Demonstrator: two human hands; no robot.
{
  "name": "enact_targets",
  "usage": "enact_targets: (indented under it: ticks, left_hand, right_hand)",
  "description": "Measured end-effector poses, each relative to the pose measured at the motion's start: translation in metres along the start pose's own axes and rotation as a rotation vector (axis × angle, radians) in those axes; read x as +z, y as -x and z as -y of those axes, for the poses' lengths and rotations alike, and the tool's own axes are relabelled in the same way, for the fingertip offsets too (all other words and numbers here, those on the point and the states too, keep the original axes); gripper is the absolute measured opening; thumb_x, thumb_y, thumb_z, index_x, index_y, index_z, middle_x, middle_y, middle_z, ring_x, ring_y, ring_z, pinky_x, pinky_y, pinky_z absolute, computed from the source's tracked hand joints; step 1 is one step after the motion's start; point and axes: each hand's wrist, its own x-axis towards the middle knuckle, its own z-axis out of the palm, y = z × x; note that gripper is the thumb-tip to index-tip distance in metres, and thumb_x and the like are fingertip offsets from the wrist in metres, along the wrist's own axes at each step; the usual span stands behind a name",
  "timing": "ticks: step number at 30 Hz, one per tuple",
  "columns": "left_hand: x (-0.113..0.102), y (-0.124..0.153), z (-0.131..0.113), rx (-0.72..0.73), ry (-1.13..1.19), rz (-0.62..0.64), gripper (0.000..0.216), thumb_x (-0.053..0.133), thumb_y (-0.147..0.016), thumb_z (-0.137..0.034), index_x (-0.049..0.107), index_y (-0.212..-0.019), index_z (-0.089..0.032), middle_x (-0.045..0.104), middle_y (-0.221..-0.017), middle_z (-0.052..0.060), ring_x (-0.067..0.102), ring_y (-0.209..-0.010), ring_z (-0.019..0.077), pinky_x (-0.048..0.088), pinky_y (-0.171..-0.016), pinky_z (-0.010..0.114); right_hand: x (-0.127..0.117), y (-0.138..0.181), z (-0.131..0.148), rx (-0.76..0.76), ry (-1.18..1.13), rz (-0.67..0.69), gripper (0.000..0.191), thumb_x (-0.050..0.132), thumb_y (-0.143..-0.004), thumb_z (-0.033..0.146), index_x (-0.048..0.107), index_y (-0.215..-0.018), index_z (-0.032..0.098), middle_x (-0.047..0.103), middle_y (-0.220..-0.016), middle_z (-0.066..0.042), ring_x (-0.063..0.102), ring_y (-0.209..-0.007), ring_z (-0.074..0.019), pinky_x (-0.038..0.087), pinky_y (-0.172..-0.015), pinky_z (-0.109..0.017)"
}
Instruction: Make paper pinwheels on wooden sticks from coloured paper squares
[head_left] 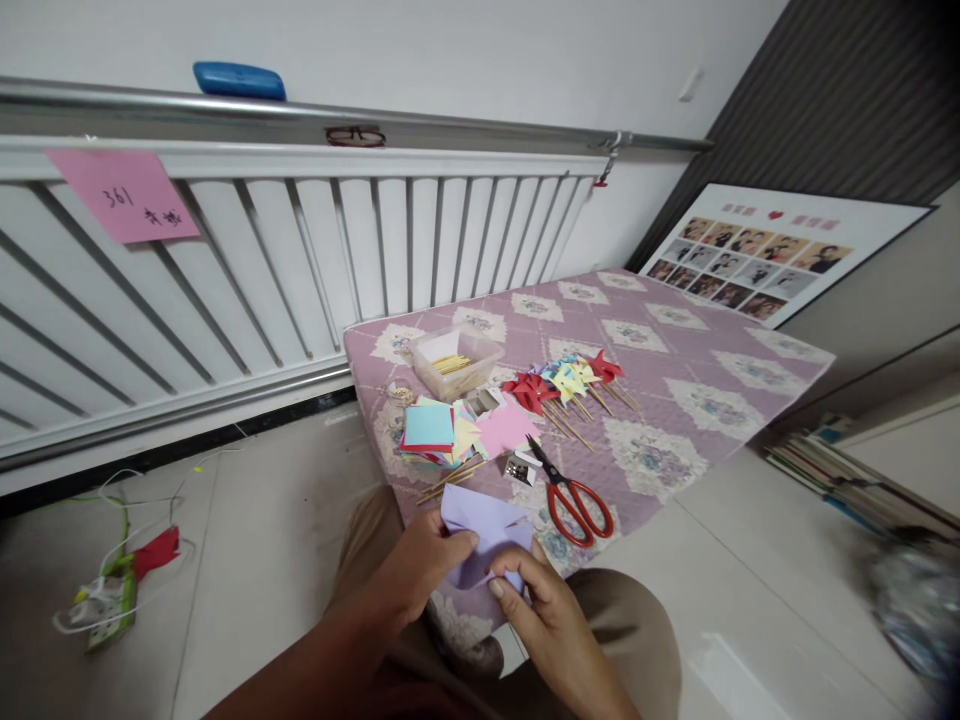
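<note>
Both hands hold one sheet of purple paper (480,515) above the near edge of the cloth-covered table. My left hand (420,565) grips its left side, thumb on top. At its lower right, my right hand (544,605) pinches the edge between thumb and finger. The paper has slits or creases near its corners and is partly covered by my fingers. Just beyond it lie black scissors with red handles (576,508), a small box of metal pins (521,467) and a few thin wooden sticks (454,480). A stack of coloured paper squares (430,428) sits farther left.
A clear plastic box (457,365) of sticks stands at the back. Several finished paper pinwheels (566,380) lie right of it, beside a pink sheet (508,425). A radiator (390,240) runs behind the table. A power strip (114,605) with cords lies on the left floor.
</note>
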Motion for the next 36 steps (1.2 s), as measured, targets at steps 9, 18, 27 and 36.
enact_targets:
  ticks: [9,18,27,36]
  left_hand:
    - [0.003,0.003,0.002,0.012,0.094,0.006,0.011,0.059,-0.068,-0.02,0.062,-0.078,-0.016,0.06,-0.067,-0.003,0.047,-0.058,0.0103,0.039,-0.057,0.022]
    - [0.003,0.006,0.003,0.024,0.066,-0.024,0.01,0.06,-0.07,-0.024,0.062,-0.076,-0.016,0.058,-0.067,-0.001,0.049,-0.06,0.012,0.04,-0.059,0.024]
    - [0.003,0.007,0.0,0.03,-0.012,-0.06,0.011,0.059,-0.069,-0.024,0.062,-0.075,-0.015,0.06,-0.069,0.0,0.05,-0.061,0.0129,0.041,-0.06,0.025]
    - [0.004,0.009,-0.002,0.043,-0.075,-0.073,0.011,0.057,-0.069,-0.024,0.061,-0.073,-0.014,0.06,-0.069,0.001,0.049,-0.062,0.0134,0.04,-0.06,0.025]
  right_hand:
    - [0.012,-0.004,0.008,0.075,-0.01,-0.142,0.024,0.049,-0.09,0.035,0.053,-0.071,0.022,0.049,-0.074,0.001,0.05,-0.07,-0.0167,0.04,-0.065,-0.026]
    - [0.017,-0.009,0.001,0.023,0.077,-0.263,0.024,0.053,-0.086,0.03,0.05,-0.065,0.022,0.047,-0.07,0.002,0.05,-0.066,-0.0155,0.039,-0.061,-0.025]
    - [0.014,-0.012,0.01,0.013,0.136,-0.284,0.025,0.054,-0.084,0.028,0.049,-0.06,0.021,0.05,-0.067,0.001,0.05,-0.064,-0.0156,0.039,-0.058,-0.024]
    - [0.015,-0.013,0.015,0.016,0.117,-0.318,0.026,0.053,-0.083,0.029,0.049,-0.058,0.021,0.05,-0.064,0.001,0.05,-0.062,-0.0155,0.039,-0.058,-0.024]
